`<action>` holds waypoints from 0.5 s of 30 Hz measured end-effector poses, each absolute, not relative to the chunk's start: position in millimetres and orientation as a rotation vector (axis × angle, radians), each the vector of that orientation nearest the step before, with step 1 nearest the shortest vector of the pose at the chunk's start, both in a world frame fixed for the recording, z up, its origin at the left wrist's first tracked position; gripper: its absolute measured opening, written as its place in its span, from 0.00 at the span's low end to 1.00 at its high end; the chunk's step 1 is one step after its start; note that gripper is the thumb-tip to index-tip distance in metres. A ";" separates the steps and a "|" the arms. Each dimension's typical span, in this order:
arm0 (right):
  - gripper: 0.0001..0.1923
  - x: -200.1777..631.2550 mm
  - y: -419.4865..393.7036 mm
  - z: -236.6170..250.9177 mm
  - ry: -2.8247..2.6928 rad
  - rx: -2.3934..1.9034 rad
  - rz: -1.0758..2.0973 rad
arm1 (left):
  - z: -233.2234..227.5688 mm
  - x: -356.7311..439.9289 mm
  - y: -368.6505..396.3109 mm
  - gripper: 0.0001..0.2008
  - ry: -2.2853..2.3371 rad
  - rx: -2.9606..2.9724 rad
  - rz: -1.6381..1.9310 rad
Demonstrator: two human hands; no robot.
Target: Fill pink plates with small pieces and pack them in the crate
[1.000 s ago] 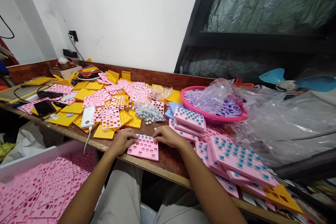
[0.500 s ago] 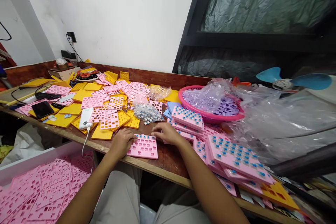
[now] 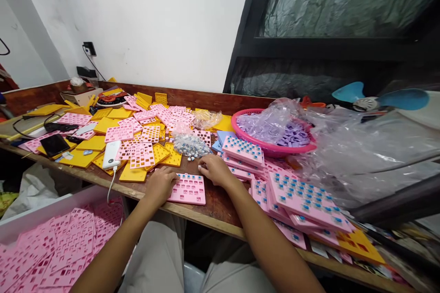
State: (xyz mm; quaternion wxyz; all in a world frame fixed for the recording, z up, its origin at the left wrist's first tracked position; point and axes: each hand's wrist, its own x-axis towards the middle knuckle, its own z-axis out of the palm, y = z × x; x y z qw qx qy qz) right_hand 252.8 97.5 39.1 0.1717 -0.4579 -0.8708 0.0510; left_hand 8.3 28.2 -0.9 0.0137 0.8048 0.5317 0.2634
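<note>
A pink grid plate (image 3: pixel 188 189) with a row of blue pieces along its far edge lies flat near the wooden table's front edge (image 3: pixel 206 219). My left hand (image 3: pixel 161 184) grips the plate's left edge, fingers curled over it. My right hand (image 3: pixel 215 169) rests on the table just past the plate's far right corner. Its curled fingertips touch loose small parts beside a clear bag of blue-white pieces (image 3: pixel 190 145). Whether those fingers pinch a piece is hidden.
Stacks of filled pink plates (image 3: pixel 302 199) crowd the right side, behind them a pink basket (image 3: pixel 237 121) of purple parts in plastic. Empty yellow and pink plates (image 3: pixel 137 139), a white power bank (image 3: pixel 112 154) and a phone (image 3: pixel 55 144) cover the left. A box of pink plates (image 3: pixel 51 247) sits lower left.
My right hand has moved off the plate's far edge, away toward the loose parts by the bag. My left hand stays on the plate's left edge. The view shifted slightly.
</note>
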 end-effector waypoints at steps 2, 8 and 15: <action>0.06 257.7 94.5 45.6 -2.413 -1.186 0.317 | 2.3 13.4 30.4 0.07 1.660 2.502 0.825; 0.05 256.7 84.8 50.8 -2.433 -1.032 0.524 | 25.4 20.0 66.7 0.06 1.419 2.354 0.842; 0.08 239.7 84.0 34.4 -2.562 -1.037 0.346 | 35.9 44.3 140.5 0.11 1.503 2.389 0.774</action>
